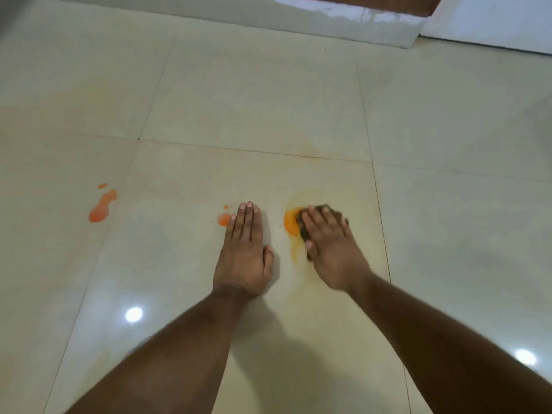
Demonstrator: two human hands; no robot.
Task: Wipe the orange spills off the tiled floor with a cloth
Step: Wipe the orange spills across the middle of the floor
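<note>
- The glossy cream tiled floor was crossed by thin dark grout lines, and 2 ceiling lights were reflected in it.
- A pale raised step was seen along the far edge.
- A dark cloth was pressed by the right hand, fingers straight, against the largest orange spill.
- The left hand was laid flat, fingers straight and together, touching a small orange spot.
- A long orange streak was left well apart to the left.
</note>
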